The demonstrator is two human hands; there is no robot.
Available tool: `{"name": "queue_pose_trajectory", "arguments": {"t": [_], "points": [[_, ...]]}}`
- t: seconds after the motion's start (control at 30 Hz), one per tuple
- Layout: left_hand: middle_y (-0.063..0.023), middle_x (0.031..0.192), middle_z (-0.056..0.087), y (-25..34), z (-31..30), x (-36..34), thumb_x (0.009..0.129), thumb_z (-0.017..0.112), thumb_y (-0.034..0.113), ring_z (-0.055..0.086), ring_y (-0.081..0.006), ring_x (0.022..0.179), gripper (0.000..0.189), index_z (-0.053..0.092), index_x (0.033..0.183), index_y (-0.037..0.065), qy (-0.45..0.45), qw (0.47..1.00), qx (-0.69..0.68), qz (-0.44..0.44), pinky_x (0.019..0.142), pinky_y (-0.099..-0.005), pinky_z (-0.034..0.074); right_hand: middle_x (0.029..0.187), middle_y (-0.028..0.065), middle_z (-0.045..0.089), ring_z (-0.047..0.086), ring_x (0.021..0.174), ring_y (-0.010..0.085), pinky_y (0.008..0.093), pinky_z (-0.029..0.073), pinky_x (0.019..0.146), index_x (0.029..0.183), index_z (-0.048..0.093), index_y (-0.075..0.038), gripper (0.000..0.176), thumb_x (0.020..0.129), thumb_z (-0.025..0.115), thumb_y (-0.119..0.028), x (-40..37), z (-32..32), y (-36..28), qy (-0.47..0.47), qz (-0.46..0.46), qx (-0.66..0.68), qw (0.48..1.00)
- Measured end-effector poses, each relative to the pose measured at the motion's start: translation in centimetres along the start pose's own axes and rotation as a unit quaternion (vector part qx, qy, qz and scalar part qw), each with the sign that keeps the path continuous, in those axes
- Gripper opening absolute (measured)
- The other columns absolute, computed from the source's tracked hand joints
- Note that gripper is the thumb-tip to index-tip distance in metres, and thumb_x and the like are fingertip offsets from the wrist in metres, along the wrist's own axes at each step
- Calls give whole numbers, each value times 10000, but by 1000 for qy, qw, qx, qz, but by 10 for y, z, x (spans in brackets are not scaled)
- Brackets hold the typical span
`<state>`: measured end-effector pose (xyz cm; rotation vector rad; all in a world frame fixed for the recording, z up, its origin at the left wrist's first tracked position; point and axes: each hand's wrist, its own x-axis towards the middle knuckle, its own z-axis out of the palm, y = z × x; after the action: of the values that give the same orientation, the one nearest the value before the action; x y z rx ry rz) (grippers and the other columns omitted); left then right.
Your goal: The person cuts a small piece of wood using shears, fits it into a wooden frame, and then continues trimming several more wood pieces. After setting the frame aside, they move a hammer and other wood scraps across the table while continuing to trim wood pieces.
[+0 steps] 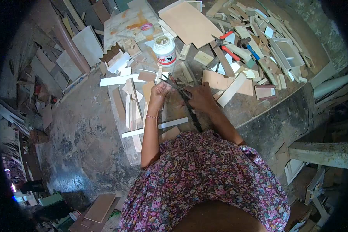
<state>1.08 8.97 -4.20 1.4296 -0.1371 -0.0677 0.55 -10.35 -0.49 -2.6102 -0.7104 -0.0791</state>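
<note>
My right hand [200,97] grips a pair of scissors [175,84], whose dark blades point up and left toward my other hand. Beside the blades, the fingers of my left hand [161,92] are pinched together, and I cannot tell what is in them. A narrow light strip [159,72] shows just beyond these fingertips. Past both hands stands a white tub [164,51] with red lettering, its top open. Wood strips [132,108] lie left of my left wrist, and a long white strip [154,127] crosses beneath that forearm.
Red-handled pliers [225,45] and a blue-handled hammer [255,54] lie among wood offcuts at the right. A large tan sheet [191,23] is at the back, near a stained board [129,21]. More panels [87,42] lean at the left. A thick beam [321,154] juts in lower right.
</note>
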Motion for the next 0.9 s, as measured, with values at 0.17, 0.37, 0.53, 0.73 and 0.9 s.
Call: {"name": "queue_pose_trajectory", "arguments": {"t": [0.17, 0.37, 0.53, 0.73, 0.9], "points": [[-12, 746, 589, 6, 6, -1, 829, 539, 69, 515, -65, 650, 49, 558, 844, 26, 22, 1000, -17, 15, 616, -201, 416, 667, 129, 606, 582, 645, 276, 366, 369, 645, 933, 616, -96, 530, 581, 705, -481, 2, 15, 6, 72, -3, 8, 997], [-22, 792, 605, -11, 0, -1, 800, 567, 29, 551, -79, 711, 74, 562, 872, 16, 54, 996, -45, 51, 674, -214, 441, 627, 118, 574, 540, 573, 219, 334, 427, 592, 941, 627, -72, 501, 582, 751, -398, 12, 21, 2, 38, 105, 235, 966], [-60, 828, 610, 3, 7, -10, 801, 556, 8, 576, -106, 741, 65, 542, 864, 1, 89, 990, -77, 82, 687, -230, 457, 676, 82, 596, 525, 598, 122, 287, 431, 583, 993, 609, -53, 495, 616, 754, -341, 16, 16, -8, 33, 45, 209, 976], [-113, 874, 585, 11, 15, -13, 882, 434, 88, 564, -149, 748, 174, 501, 993, -29, 109, 974, -186, 75, 660, -270, 479, 683, 110, 595, 565, 641, 159, 313, 438, 591, 1027, 591, -80, 412, 678, 693, -274, 23, 19, -10, 25, 62, 408, 911], [-154, 972, 550, 34, 18, -21, 897, 402, 134, 548, -200, 853, 327, 422, 1130, -94, 126, 921, -361, 75, 756, -327, 482, 678, 40, 572, 494, 632, 88, 259, 413, 557, 1029, 571, 4, 382, 692, 673, -146, 26, 22, -11, 17, 77, 449, 890]]}}
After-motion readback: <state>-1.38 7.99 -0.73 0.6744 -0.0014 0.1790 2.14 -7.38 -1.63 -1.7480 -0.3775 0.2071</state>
